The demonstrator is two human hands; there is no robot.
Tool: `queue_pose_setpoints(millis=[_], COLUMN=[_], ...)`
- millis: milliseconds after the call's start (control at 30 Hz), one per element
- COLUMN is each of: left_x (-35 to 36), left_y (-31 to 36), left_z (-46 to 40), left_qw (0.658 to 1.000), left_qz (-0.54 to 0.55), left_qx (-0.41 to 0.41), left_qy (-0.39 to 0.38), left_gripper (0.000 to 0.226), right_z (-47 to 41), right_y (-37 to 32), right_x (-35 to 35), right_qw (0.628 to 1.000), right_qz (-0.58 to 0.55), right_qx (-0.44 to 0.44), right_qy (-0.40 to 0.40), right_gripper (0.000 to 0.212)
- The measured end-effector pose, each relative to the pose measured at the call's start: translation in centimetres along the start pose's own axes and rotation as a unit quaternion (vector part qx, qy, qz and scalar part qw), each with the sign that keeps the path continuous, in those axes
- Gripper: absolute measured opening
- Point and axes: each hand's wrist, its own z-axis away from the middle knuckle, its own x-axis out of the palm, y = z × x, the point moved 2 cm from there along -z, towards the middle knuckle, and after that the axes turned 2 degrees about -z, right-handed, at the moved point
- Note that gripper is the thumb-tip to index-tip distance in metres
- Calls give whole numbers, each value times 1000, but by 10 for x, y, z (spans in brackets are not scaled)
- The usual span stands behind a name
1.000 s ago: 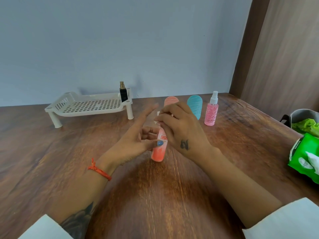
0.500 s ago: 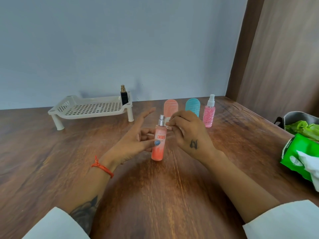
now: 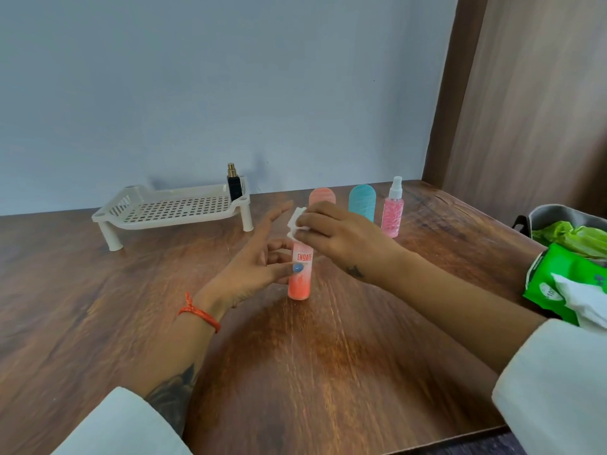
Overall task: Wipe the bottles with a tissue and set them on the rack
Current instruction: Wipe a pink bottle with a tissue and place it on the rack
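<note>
At the centre of the frame an orange Engage spray bottle point(image 3: 299, 274) stands upright on the wooden worktop point(image 3: 328, 372). The left hand point(image 3: 253, 267) steadies it from the left: the thumb presses the front of the label, some fingers curl round the far side, and the index finger points away, free. The right hand point(image 3: 341, 234) comes from the right and pinches a folded white tissue point(image 3: 297, 221) over the top of the bottle, covering the nozzle.

The step in hand looks to be wiping the head and shoulder of this bottle. To do it well, the left grip should stay low on the body so the base does not skid or tip while the tissue twists round the top. Light pressure is wise, since a hard push down on the nozzle could make it spray. Then the tissue should run down the sides, the left fingers shifting to bare each covered patch.

The white rack point(image 3: 170, 208) stands at the upper left of the worktop with a small black perfume bottle point(image 3: 234, 185) at its right end; the rest of it is free. Behind the hands wait a peach capsule-shaped bottle point(image 3: 320, 197), a teal one point(image 3: 362, 201) and a pink spray bottle point(image 3: 392, 211), not yet racked. A green tissue pack point(image 3: 558, 280) lies at the right edge.
</note>
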Motion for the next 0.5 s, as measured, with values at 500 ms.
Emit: queue_pose_setpoints(millis=[500], left_x=[4], left_y=[3], left_z=[0], left_qw=[998], left_qz=[-63], left_qx=[22], left_qy=[-19], left_gripper=[96], right_z=[-42], right_y=[22], right_x=[-12], right_qw=[838], right_qz=[-324], right_qx=[422], right_qy=[-119], right_gripper=[23])
